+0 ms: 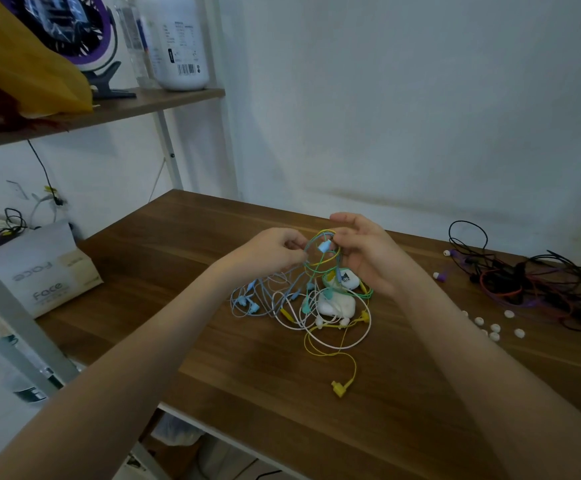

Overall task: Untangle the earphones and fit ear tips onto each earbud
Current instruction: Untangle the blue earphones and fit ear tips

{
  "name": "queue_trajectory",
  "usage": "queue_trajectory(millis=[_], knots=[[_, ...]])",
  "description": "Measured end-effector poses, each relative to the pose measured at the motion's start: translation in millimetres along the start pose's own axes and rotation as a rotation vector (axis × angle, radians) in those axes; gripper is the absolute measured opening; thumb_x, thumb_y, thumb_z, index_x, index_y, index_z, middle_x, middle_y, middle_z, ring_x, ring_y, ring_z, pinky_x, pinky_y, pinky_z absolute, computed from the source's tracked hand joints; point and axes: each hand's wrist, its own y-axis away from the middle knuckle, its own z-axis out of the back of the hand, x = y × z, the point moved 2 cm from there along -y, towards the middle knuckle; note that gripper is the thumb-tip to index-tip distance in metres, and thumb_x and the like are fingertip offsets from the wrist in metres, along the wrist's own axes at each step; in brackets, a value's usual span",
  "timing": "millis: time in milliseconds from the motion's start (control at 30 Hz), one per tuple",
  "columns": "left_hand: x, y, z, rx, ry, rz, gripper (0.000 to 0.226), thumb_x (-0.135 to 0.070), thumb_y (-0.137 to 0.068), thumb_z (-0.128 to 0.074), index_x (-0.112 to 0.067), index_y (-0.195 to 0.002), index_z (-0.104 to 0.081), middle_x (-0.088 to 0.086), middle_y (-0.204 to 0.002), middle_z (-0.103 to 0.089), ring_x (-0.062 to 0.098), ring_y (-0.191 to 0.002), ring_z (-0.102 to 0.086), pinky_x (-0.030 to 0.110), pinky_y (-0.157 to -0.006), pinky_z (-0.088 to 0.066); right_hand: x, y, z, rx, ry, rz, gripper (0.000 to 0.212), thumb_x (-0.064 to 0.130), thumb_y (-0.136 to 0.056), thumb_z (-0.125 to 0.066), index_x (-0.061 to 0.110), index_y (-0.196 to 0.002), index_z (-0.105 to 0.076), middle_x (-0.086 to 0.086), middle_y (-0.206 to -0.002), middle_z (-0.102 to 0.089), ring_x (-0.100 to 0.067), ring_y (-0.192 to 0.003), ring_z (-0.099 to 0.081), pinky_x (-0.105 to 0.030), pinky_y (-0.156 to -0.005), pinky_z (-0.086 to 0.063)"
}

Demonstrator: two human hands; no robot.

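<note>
A tangle of blue, green, yellow and white earphones [303,306] lies in the middle of the wooden table [213,358]. My left hand [268,251] and my right hand [365,251] both pinch cords lifted from the top of the tangle, holding green, yellow and blue loops with a small blue piece [324,246] between them. A yellow plug [339,388] trails toward the front. Several white ear tips [495,328] lie loose to the right. White earbud cases [337,304] sit under the cords.
A second tangle of black, purple and red earphones [531,282] lies at the right edge by the wall. A white tissue pack [40,268] stands left of the table. A shelf [126,105] above left holds a bottle, a fan and a yellow bag.
</note>
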Motion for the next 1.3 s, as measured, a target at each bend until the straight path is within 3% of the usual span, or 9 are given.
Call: queue_trajectory(millis=[267,400,567,667,867,967,1067,1167,1300], knots=[[-2.4,0.0,-4.2,-0.066,0.058,-0.021,0.035,-0.040,-0.088,-0.064,-0.022,-0.117,-0.053,0.001,-0.085,-0.062,0.015,-0.074,-0.059,0.032,-0.068,-0.044,7.0,3.9,0.4,0.136,-0.032,-0.026,0.037,-0.007,-0.088,-0.050,0.006,-0.123,-0.050,-0.008,-0.094,-0.066,-0.021,-0.087,-0.063,-0.033,-0.078,-0.054],[-1.6,-1.0,-3.2,-0.091,0.052,-0.052,0.024,-0.039,-0.092,-0.058,-0.017,-0.100,-0.063,0.007,-0.083,-0.062,0.013,-0.071,-0.054,0.033,-0.067,-0.042,7.6,8.8,-1.0,0.223,0.090,-0.047,0.060,-0.005,-0.079,-0.064,0.011,-0.133,-0.044,-0.009,-0.108,-0.061,-0.019,-0.100,-0.062,-0.030,-0.090,-0.051],[-2.6,0.9,-1.0,-0.088,0.030,-0.061,0.025,-0.033,-0.094,-0.057,-0.012,-0.084,-0.066,-0.007,-0.063,-0.052,0.006,-0.056,-0.045,0.028,-0.062,-0.036,3.2,5.8,-2.3,0.132,0.364,-0.040,0.043,-0.005,-0.083,-0.064,0.011,-0.122,-0.054,-0.010,-0.112,-0.059,-0.017,-0.093,-0.061,-0.027,-0.078,-0.053],[-0.8,1.1,0.7,-0.116,0.051,-0.054,0.021,-0.032,-0.093,-0.059,-0.016,-0.084,-0.067,-0.003,-0.069,-0.057,0.010,-0.064,-0.049,0.030,-0.066,-0.039,1.7,3.2,0.4,0.089,0.343,-0.026,0.030,-0.001,-0.087,-0.062,0.008,-0.115,-0.060,-0.008,-0.104,-0.061,-0.014,-0.087,-0.060,-0.023,-0.069,-0.051],[1.6,0.7,5.0,-0.216,0.050,-0.038,0.019,-0.030,-0.090,-0.063,-0.012,-0.088,-0.068,-0.002,-0.085,-0.067,0.011,-0.079,-0.059,0.031,-0.076,-0.046,2.5,1.0,4.8,0.070,0.666,-0.004,0.027,0.005,-0.084,-0.069,0.014,-0.109,-0.063,-0.003,-0.100,-0.067,-0.014,-0.087,-0.067,-0.022,-0.073,-0.053],[4.2,1.7,8.9,-0.272,0.052,-0.011,0.018,-0.034,-0.089,-0.063,-0.017,-0.094,-0.064,-0.002,-0.096,-0.067,0.013,-0.092,-0.061,0.030,-0.078,-0.047,5.6,2.3,8.9,0.046,0.749,0.017,0.012,0.011,-0.087,-0.067,0.015,-0.098,-0.066,0.000,-0.090,-0.067,-0.007,-0.069,-0.064,-0.018,-0.065,-0.053],[4.8,7.8,15.9,-0.231,0.086,0.030,0.025,-0.044,-0.088,-0.062,-0.024,-0.102,-0.058,-0.005,-0.097,-0.063,0.011,-0.089,-0.058,0.027,-0.069,-0.043,5.7,3.3,15.5,-0.048,0.724,0.031,0.006,0.014,-0.092,-0.060,0.013,-0.091,-0.066,-0.004,-0.084,-0.066,-0.010,-0.066,-0.061,-0.017,-0.057,-0.051],[6.8,13.9,21.8,-0.073,0.000,0.024,0.040,-0.059,-0.081,-0.059,-0.022,-0.094,-0.065,-0.008,-0.097,-0.067,0.008,-0.094,-0.060,0.027,-0.077,-0.042,5.9,3.3,20.0,-0.141,0.536,0.035,0.009,0.011,-0.096,-0.053,0.008,-0.091,-0.059,-0.010,-0.081,-0.063,-0.018,-0.059,-0.061,-0.023,-0.048,-0.050],[6.7,21.1,24.6,-0.040,-0.048,-0.018,0.028,-0.040,-0.094,-0.054,-0.023,-0.086,-0.073,-0.019,-0.087,-0.068,-0.010,-0.082,-0.058,0.025,-0.082,-0.041,6.0,2.3,17.7,-0.190,0.548,0.063,0.011,0.014,-0.098,-0.050,0.008,-0.091,-0.058,-0.009,-0.079,-0.065,-0.018,-0.048,-0.056,-0.026,-0.039,-0.043]])
